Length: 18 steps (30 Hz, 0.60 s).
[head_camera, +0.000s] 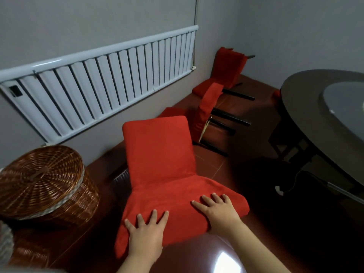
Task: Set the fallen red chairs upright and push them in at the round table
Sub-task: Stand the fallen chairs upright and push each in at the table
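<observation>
A red fabric-covered chair (159, 154) stands right in front of me, its backrest toward the radiator. My left hand (146, 231) lies flat on the front left of its seat, fingers spread. My right hand (216, 210) lies flat on the front right of the seat, thumb hooked under the edge. Behind it a second red chair (206, 111) lies on its side with black legs pointing right. A third red chair (229, 66) lies tipped in the far corner. The dark round table (303, 107) stands at the right.
A brown wicker basket with a lid (43, 184) stands at the left, close to the chair. A white radiator (98, 81) runs along the wall. A white plug and cable (279, 191) lie on the red tiled floor under the table.
</observation>
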Each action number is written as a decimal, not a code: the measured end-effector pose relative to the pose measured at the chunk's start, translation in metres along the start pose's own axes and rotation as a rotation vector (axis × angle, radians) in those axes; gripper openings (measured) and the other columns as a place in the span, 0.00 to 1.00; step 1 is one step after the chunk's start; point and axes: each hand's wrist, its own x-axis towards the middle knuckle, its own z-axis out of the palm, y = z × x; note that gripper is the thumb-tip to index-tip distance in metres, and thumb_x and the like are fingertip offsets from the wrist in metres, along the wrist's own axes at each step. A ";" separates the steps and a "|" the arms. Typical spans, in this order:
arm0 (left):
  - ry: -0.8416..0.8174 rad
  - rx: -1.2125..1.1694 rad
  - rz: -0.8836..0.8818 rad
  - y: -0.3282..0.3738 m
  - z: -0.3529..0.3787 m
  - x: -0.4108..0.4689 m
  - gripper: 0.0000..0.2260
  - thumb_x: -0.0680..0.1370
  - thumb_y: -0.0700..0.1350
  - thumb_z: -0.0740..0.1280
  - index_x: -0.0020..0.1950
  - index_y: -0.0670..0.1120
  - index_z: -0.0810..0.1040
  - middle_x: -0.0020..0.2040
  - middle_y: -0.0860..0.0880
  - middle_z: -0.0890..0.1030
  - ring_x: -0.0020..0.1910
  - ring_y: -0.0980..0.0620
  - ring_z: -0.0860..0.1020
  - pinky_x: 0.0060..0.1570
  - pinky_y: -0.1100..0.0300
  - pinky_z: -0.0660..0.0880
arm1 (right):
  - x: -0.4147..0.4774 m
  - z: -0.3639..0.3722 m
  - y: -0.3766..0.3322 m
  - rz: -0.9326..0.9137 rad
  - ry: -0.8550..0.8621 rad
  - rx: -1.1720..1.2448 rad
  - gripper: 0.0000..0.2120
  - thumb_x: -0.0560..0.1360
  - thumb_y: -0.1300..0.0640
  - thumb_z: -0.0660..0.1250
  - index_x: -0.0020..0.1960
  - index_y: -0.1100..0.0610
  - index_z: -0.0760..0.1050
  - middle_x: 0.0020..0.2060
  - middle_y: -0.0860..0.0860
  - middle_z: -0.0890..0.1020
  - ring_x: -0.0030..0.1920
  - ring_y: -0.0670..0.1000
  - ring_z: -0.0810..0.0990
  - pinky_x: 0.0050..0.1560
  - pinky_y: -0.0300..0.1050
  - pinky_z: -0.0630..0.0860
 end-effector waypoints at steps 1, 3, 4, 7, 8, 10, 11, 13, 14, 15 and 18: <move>-0.026 -0.005 -0.005 0.000 -0.004 0.003 0.39 0.76 0.52 0.65 0.76 0.63 0.39 0.79 0.51 0.49 0.75 0.34 0.53 0.65 0.26 0.46 | 0.004 -0.002 0.001 -0.007 -0.013 -0.001 0.42 0.72 0.42 0.68 0.76 0.36 0.44 0.78 0.52 0.55 0.76 0.62 0.54 0.72 0.64 0.47; -0.065 -0.009 -0.011 -0.002 -0.013 0.010 0.38 0.77 0.50 0.64 0.75 0.64 0.39 0.79 0.52 0.49 0.75 0.34 0.53 0.65 0.27 0.47 | 0.013 -0.008 0.005 -0.038 -0.025 -0.001 0.41 0.72 0.42 0.67 0.76 0.36 0.45 0.77 0.54 0.57 0.75 0.64 0.56 0.72 0.65 0.48; -0.066 -0.012 -0.015 -0.003 -0.017 0.014 0.38 0.77 0.50 0.64 0.75 0.65 0.40 0.79 0.53 0.49 0.75 0.34 0.53 0.66 0.27 0.47 | 0.017 -0.013 0.007 -0.055 -0.010 0.000 0.40 0.73 0.41 0.66 0.76 0.36 0.46 0.76 0.54 0.58 0.74 0.64 0.57 0.71 0.64 0.49; -0.064 0.005 -0.015 -0.013 -0.040 0.028 0.37 0.77 0.49 0.64 0.76 0.65 0.41 0.79 0.54 0.51 0.75 0.35 0.55 0.67 0.28 0.49 | 0.029 -0.030 0.016 -0.089 0.063 0.010 0.36 0.73 0.39 0.63 0.76 0.36 0.49 0.75 0.55 0.62 0.72 0.64 0.62 0.71 0.62 0.53; -0.058 0.003 -0.016 -0.016 -0.049 0.034 0.37 0.77 0.50 0.64 0.76 0.65 0.42 0.79 0.54 0.52 0.75 0.36 0.56 0.67 0.29 0.50 | 0.034 -0.036 0.017 -0.097 0.092 0.002 0.35 0.73 0.39 0.63 0.76 0.37 0.51 0.74 0.55 0.63 0.72 0.63 0.63 0.71 0.61 0.55; -0.054 0.003 -0.021 -0.020 -0.065 0.042 0.35 0.78 0.53 0.63 0.76 0.65 0.43 0.79 0.54 0.53 0.74 0.37 0.57 0.68 0.30 0.51 | 0.043 -0.051 0.019 -0.107 0.102 -0.008 0.35 0.73 0.37 0.63 0.76 0.38 0.53 0.72 0.54 0.67 0.69 0.63 0.67 0.69 0.59 0.59; -0.058 0.002 -0.024 -0.021 -0.072 0.045 0.35 0.78 0.55 0.63 0.76 0.65 0.43 0.79 0.54 0.53 0.74 0.37 0.58 0.68 0.30 0.52 | 0.047 -0.059 0.019 -0.116 0.089 -0.018 0.35 0.72 0.36 0.64 0.76 0.38 0.54 0.71 0.54 0.69 0.68 0.62 0.69 0.68 0.58 0.62; -0.089 -0.002 -0.032 -0.022 -0.081 0.048 0.35 0.77 0.57 0.64 0.76 0.65 0.44 0.79 0.54 0.53 0.74 0.37 0.57 0.68 0.29 0.51 | 0.052 -0.068 0.020 -0.135 0.068 -0.057 0.35 0.72 0.37 0.65 0.76 0.39 0.55 0.68 0.54 0.72 0.64 0.60 0.73 0.65 0.56 0.67; -0.110 0.000 -0.033 -0.022 -0.083 0.048 0.36 0.77 0.58 0.64 0.76 0.65 0.44 0.79 0.54 0.52 0.75 0.37 0.57 0.67 0.28 0.51 | 0.054 -0.070 0.020 -0.140 0.065 -0.074 0.36 0.73 0.38 0.66 0.76 0.40 0.56 0.67 0.54 0.73 0.62 0.59 0.75 0.63 0.54 0.70; -0.128 0.009 -0.032 -0.021 -0.083 0.049 0.36 0.77 0.58 0.65 0.76 0.65 0.44 0.79 0.53 0.52 0.74 0.36 0.56 0.66 0.27 0.50 | 0.053 -0.069 0.020 -0.146 0.072 -0.093 0.35 0.73 0.39 0.66 0.76 0.41 0.56 0.67 0.55 0.74 0.61 0.58 0.76 0.60 0.52 0.71; -0.184 0.051 -0.005 -0.020 -0.085 0.048 0.36 0.77 0.57 0.65 0.76 0.65 0.43 0.79 0.52 0.52 0.74 0.33 0.56 0.65 0.26 0.51 | 0.050 -0.067 0.016 -0.170 0.099 -0.128 0.32 0.75 0.42 0.63 0.76 0.43 0.57 0.62 0.54 0.78 0.58 0.56 0.78 0.51 0.48 0.72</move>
